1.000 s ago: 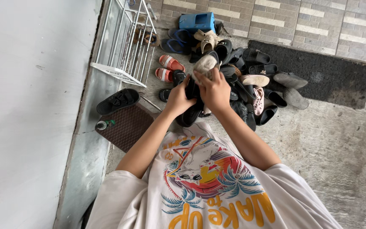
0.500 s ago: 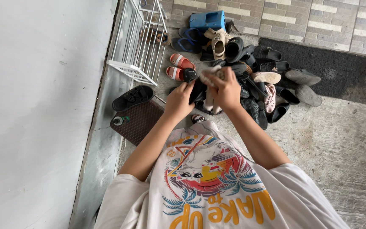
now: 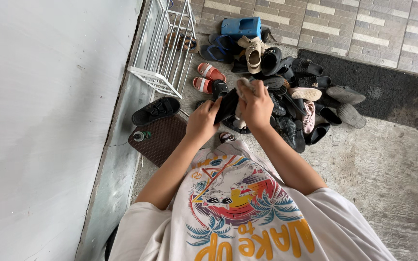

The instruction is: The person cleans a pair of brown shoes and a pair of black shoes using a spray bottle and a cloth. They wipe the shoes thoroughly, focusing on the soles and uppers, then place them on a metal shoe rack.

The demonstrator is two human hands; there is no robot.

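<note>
My left hand [image 3: 202, 119] grips the lower end of a black shoe [image 3: 228, 104] held up in front of me. My right hand [image 3: 256, 105] presses a pale cloth [image 3: 242, 88] against the shoe's upper end, fingers closed over it. Both hands are raised above a pile of dark shoes and sandals [image 3: 286, 116] on the concrete floor. My printed light T-shirt fills the bottom of the view.
A white wire rack [image 3: 163, 53] stands by the grey wall at left. A black sandal [image 3: 155, 110] and a small bottle [image 3: 141, 136] rest on a brown mat [image 3: 159, 138]. Red sandals [image 3: 208, 77], a blue box [image 3: 240, 26] and a dark doormat [image 3: 388, 92] lie beyond.
The view has drifted so the scene sits further right. My right hand with the cloth has shifted slightly along the black shoe; my left hand keeps its grip.
</note>
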